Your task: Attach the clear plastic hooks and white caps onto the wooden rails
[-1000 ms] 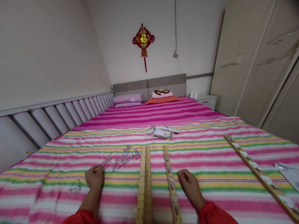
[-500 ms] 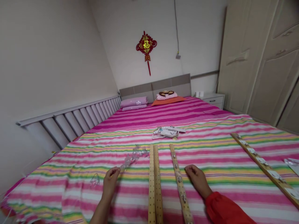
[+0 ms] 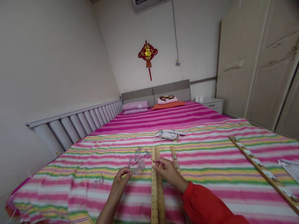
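left grip (image 3: 121, 180): holds clear packet (image 3: 140, 166) | right grip (image 3: 170, 171): over strips (image 3: 154, 196)

a red ornament (image 3: 148, 53) hangs above the headboard (image 3: 156, 92); a white nightstand (image 3: 215, 104) stands beside the wardrobe (image 3: 247, 74)

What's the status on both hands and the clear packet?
Left hand pinching clear packet. Right hand over paired perforated strips, contact unclear. Right hand and red sleeve hiding part of third strip.
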`<state>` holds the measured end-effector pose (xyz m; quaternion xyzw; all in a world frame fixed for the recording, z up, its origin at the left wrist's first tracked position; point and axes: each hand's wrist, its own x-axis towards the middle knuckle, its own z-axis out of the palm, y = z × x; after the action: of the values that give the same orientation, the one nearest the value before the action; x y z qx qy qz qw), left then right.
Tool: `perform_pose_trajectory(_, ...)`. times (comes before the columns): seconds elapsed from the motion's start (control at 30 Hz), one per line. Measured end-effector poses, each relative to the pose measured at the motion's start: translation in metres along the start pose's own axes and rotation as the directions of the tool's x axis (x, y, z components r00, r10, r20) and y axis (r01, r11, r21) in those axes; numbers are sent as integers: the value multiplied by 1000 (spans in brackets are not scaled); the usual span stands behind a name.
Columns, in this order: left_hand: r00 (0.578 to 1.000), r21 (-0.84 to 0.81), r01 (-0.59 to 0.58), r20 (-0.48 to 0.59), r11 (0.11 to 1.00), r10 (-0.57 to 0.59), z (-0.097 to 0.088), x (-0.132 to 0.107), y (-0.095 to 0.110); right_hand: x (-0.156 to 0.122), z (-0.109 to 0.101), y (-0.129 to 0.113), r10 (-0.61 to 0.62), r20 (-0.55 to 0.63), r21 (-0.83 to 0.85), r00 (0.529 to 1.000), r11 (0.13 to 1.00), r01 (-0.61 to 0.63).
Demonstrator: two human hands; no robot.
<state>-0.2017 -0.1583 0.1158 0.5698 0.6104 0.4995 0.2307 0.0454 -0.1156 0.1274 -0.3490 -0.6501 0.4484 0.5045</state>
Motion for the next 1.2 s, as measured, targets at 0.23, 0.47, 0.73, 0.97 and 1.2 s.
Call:
perform_pose_trajectory(0.23, 998, 2, -35, 48, 999, 35, -1, -10, 13, 4, 25, 0, -12, 9, -4, 1000, 1000, 12)
perform_pose_trajectory(0.47, 996, -47, -32, 85, 998, 36, 2, -15, 11, -2, 27, -10, -49, 27, -28, 998, 998, 50)
perform_pose_trajectory(0.73, 985, -50, -119, 118, 992, 124, -1, -17, 9, 8, 15, 5, 165, -133, 156, 977, 977, -144)
perform_pose_trajectory(0.97, 997, 17, -57, -43, 998, 57, -14, -5, -14, 9, -9, 12, 211, -207, 181, 955, 968, -175)
perform_pose_trajectory(1.2, 919, 382, -272, -170, 883, 356, 1, 3, -47, -10, -26, 8, 244, -237, 226, 940, 955, -191)
